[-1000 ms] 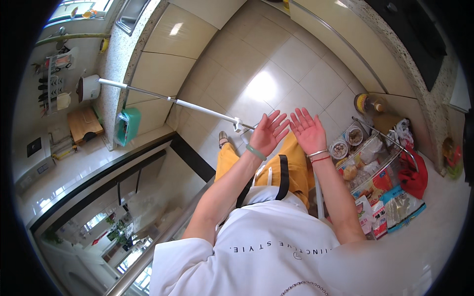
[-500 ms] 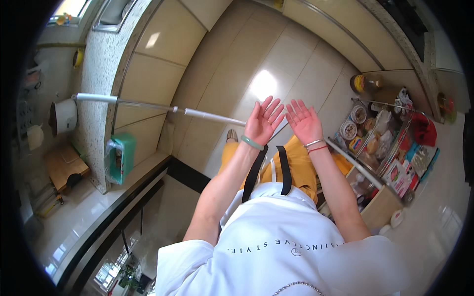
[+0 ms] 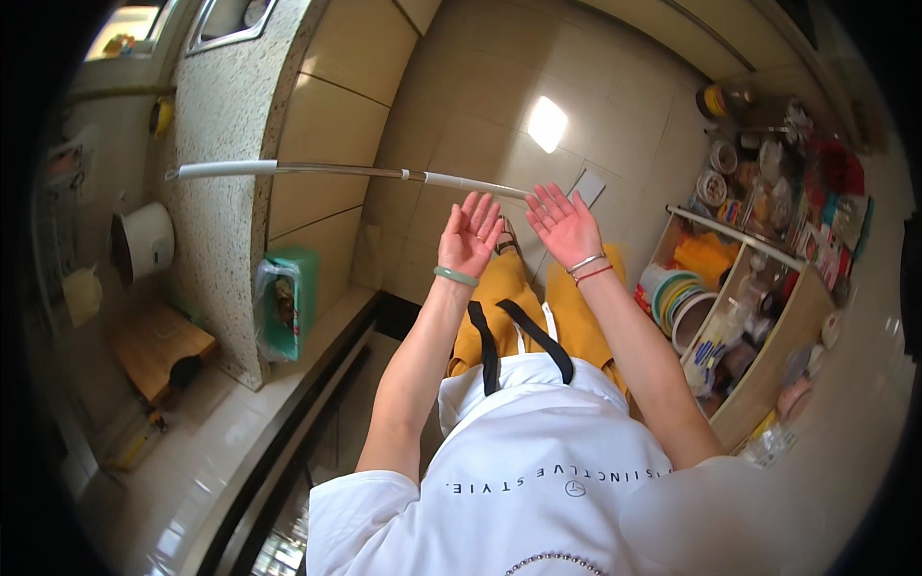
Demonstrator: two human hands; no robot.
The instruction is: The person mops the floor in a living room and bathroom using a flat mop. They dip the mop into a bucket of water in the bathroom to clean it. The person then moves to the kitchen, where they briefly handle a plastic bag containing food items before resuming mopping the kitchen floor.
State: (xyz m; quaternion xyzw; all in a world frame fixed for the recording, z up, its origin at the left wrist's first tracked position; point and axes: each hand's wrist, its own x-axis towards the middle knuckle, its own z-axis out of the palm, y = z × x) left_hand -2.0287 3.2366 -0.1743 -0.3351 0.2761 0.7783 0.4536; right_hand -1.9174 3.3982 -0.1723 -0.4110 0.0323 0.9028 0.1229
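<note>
My left hand (image 3: 470, 233) is raised in front of me, palm up with its fingers stretched out, and holds nothing. A green bangle (image 3: 456, 276) circles that wrist. Beside it, my right hand (image 3: 565, 230) also lies palm up, fingers spread and bare of any object; a silver bracelet (image 3: 588, 260) and a red cord are on its wrist. Past the fingertips a long flat mop (image 3: 341, 171) leans on the counter edge, its pole passing just beyond my hands. Its flat head (image 3: 590, 186) rests on the floor, partly hidden by the right fingers.
A speckled counter (image 3: 230, 125) runs along the left, with a green bin (image 3: 305, 288) hung at its end and a cutting board (image 3: 158, 348) on it. To the right stands a shelf unit (image 3: 735, 235) packed with bowls and food packages. A bottle (image 3: 715, 101) stands behind it.
The gap between my hands has widened, both still palm up. My view has turned, so the mop and counter sit further right and more of the shelf's bowls show.
</note>
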